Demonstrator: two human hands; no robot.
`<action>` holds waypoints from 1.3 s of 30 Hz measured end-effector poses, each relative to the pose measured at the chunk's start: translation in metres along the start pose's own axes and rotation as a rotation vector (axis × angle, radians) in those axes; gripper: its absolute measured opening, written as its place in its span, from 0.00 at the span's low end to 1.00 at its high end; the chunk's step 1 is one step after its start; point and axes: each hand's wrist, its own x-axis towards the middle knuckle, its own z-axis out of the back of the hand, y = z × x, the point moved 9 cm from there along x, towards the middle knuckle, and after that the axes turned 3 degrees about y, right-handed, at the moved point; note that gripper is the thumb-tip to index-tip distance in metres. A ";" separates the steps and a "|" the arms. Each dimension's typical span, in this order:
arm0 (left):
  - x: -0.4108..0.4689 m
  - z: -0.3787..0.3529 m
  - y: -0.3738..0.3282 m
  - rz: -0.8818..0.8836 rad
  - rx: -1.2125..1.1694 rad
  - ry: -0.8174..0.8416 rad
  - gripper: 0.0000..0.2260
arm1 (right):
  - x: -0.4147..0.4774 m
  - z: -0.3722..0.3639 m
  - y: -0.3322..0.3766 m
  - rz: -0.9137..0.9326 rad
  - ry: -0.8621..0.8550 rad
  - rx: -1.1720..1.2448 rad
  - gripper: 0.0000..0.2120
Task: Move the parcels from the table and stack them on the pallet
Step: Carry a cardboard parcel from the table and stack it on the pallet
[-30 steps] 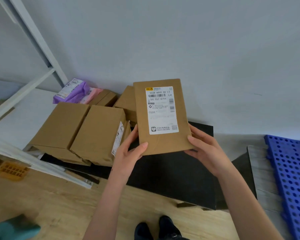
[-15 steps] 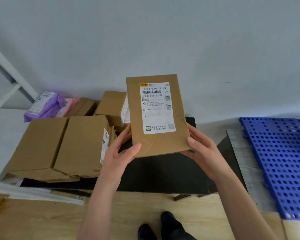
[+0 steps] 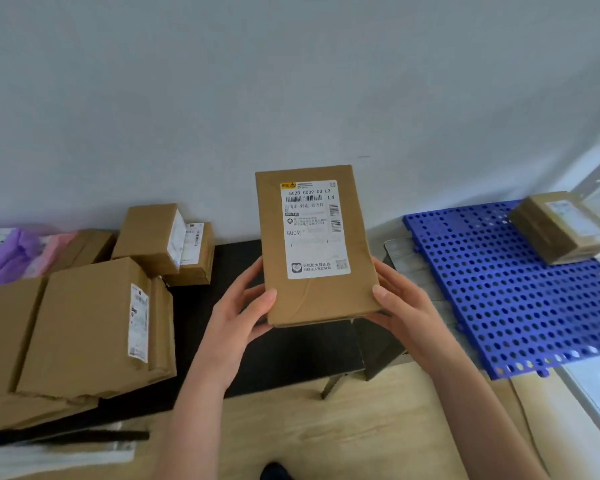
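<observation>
I hold a flat brown parcel (image 3: 312, 296) with a white shipping label up in front of me, above the right end of the black table (image 3: 291, 355). My left hand (image 3: 238, 313) grips its lower left edge, thumb on the front. My right hand (image 3: 400, 306) grips the lower right edge the same way. The blue perforated pallet (image 3: 506, 292) lies to the right, with one brown parcel (image 3: 558, 226) at its far right corner. Several brown parcels (image 3: 94, 327) remain on the table's left side.
Two small boxes (image 3: 167, 240) stand at the table's back, beside purple and pink soft bags (image 3: 21, 251). A grey wall runs behind everything. Wooden floor lies below, with my shoe (image 3: 274, 472) at the bottom edge. A pale surface borders the pallet on the right.
The view has swung to the right, bringing the whole pallet and the parcel on it into sight. Both hands keep the same grip on the parcel, now nearer the table's right end.
</observation>
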 end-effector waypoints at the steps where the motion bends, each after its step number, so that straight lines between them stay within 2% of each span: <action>1: 0.002 -0.012 0.002 0.005 -0.002 0.010 0.23 | -0.006 0.011 0.003 0.003 -0.018 -0.004 0.23; 6: 0.009 -0.088 0.014 0.027 -0.013 0.066 0.25 | -0.037 0.080 0.010 -0.014 -0.083 -0.001 0.25; 9: 0.006 -0.138 0.023 0.038 -0.017 0.081 0.26 | -0.058 0.128 0.014 -0.017 -0.109 0.011 0.22; 15: -0.006 -0.239 0.045 0.040 0.018 0.113 0.32 | -0.107 0.215 0.011 -0.038 -0.132 0.017 0.24; 21: -0.012 -0.327 0.067 0.085 -0.011 0.135 0.26 | -0.154 0.298 0.011 -0.049 -0.173 0.034 0.23; 25: -0.011 -0.371 0.078 0.121 -0.026 0.168 0.30 | -0.178 0.336 0.014 -0.062 -0.193 0.023 0.25; 39: 0.033 -0.491 0.135 0.278 0.007 0.317 0.26 | -0.230 0.452 0.003 -0.117 -0.433 0.041 0.20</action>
